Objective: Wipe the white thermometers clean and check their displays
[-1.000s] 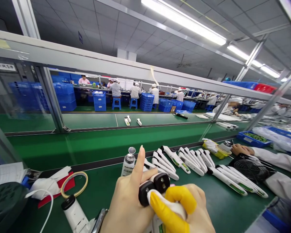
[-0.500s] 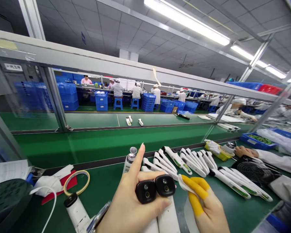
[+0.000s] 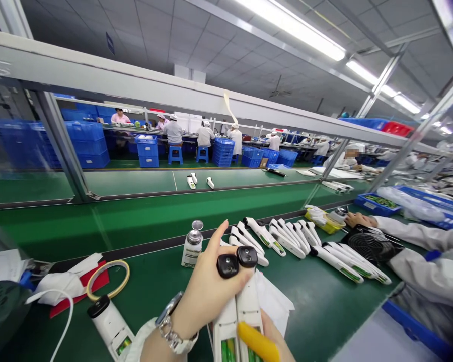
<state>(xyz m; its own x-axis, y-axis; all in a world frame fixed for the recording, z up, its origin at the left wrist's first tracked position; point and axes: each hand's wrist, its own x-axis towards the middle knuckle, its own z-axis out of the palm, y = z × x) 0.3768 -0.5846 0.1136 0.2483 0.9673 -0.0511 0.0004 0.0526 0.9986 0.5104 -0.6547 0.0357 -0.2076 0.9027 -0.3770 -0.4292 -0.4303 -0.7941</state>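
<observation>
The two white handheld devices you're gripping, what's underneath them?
Under the two white devices lies a white cloth on the green bench. The right hand supports them below; its palm is hidden.

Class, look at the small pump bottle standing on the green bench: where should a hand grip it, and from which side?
Grip the pump bottle around its white body, below the metal pump head, coming from the left: it stands upright, and the left hand with its two handheld devices crowds its right.
</observation>
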